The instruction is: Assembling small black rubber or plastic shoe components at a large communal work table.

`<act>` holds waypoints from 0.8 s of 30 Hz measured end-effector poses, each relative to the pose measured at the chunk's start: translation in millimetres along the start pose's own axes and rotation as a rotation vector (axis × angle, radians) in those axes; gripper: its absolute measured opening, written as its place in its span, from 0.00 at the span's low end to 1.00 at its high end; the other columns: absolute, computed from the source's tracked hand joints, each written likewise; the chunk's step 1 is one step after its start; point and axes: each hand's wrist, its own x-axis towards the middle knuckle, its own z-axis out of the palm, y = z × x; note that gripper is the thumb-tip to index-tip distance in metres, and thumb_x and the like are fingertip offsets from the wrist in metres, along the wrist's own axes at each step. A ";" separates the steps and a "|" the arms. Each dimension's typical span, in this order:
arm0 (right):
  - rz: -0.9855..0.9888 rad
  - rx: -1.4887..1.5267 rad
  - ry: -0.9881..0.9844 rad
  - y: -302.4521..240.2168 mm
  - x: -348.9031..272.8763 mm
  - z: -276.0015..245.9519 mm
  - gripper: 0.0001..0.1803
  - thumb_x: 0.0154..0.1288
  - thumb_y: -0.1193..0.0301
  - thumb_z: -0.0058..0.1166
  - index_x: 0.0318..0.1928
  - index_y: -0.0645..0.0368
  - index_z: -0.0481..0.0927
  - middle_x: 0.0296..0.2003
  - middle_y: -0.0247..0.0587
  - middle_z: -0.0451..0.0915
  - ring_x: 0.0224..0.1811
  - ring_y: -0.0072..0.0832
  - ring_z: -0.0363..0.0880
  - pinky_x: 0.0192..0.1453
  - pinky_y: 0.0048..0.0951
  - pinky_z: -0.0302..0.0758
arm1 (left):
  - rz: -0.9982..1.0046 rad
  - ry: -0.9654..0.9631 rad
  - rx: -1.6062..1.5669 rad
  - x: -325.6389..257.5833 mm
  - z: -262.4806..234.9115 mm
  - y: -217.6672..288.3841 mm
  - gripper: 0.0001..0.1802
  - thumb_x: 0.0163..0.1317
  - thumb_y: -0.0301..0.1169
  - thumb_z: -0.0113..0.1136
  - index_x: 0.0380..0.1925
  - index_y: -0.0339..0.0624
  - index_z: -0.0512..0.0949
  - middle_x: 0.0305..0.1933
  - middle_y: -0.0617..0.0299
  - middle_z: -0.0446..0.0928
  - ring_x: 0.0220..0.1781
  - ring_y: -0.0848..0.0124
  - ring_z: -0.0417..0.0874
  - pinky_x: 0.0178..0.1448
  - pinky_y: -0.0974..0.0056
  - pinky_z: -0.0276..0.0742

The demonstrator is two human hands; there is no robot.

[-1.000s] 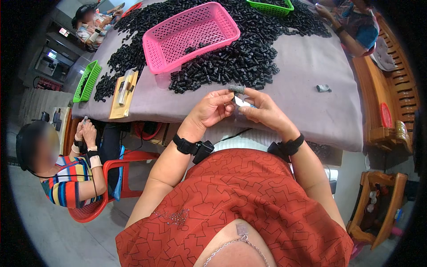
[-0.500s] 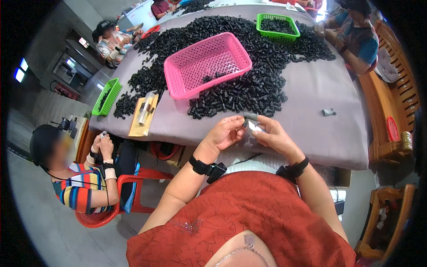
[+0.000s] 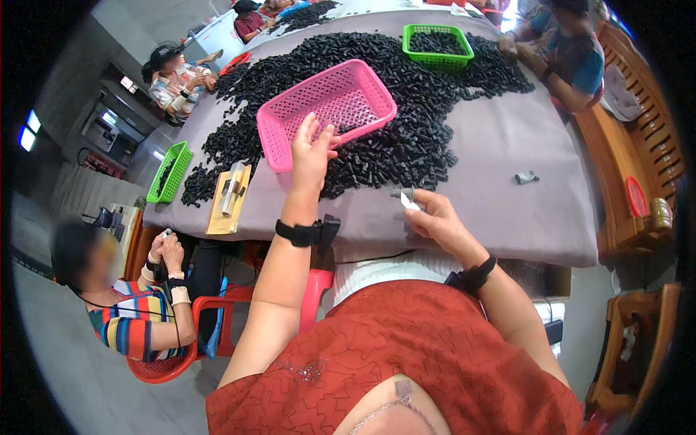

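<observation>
near the table edge (image 3: 536,258), right hand (image 3: 439,218) pinches white piece (image 3: 409,204) beside bare cloth (image 3: 500,159).

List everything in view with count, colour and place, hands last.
Tablecloth: 1, grey, across the middle
Small pieces: too many to count, black, heaped on the cloth
Large basket: 1, pink, among the pieces
Small baskets: 2, green, far side and left edge
Flat item: 1, tan, near left edge
Tube: 1, clear, on the flat item
Small roll: 1, grey, right side
Bench: 1, brown, far right
Co-workers: at least 4, mixed clothing, around the table
Flat piece: 1, white, in the right hand
Left hand: 1, black-banded, at the large basket
Right hand: 1, black-banded, above near edge
</observation>
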 end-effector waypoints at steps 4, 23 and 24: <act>-0.136 0.044 0.230 8.3 4.5 -9.7 0.09 0.66 0.71 0.53 0.45 0.60 0.76 0.23 0.22 0.71 0.21 0.09 0.64 0.22 0.15 0.60 | -0.108 -0.345 0.096 -54.2 28.7 -15.9 0.20 0.62 0.29 0.61 0.53 0.34 0.73 0.43 0.59 0.80 0.30 0.79 0.80 0.30 0.74 0.75; -0.221 -0.166 0.426 22.3 10.4 -29.4 0.11 0.62 0.71 0.55 0.41 0.65 0.76 0.30 0.29 0.75 0.33 0.13 0.68 0.34 0.20 0.69 | 0.333 -0.566 0.931 -88.6 77.9 -33.9 0.11 0.55 0.35 0.63 0.30 0.38 0.77 0.29 0.52 0.79 0.33 0.54 0.81 0.37 0.55 0.75; -0.262 -0.207 0.447 22.5 10.6 -28.2 0.11 0.62 0.71 0.55 0.41 0.66 0.76 0.30 0.29 0.74 0.34 0.14 0.68 0.36 0.22 0.70 | 0.332 -0.565 0.931 -91.8 78.6 -34.9 0.11 0.55 0.35 0.63 0.30 0.38 0.77 0.29 0.52 0.79 0.33 0.54 0.81 0.37 0.55 0.75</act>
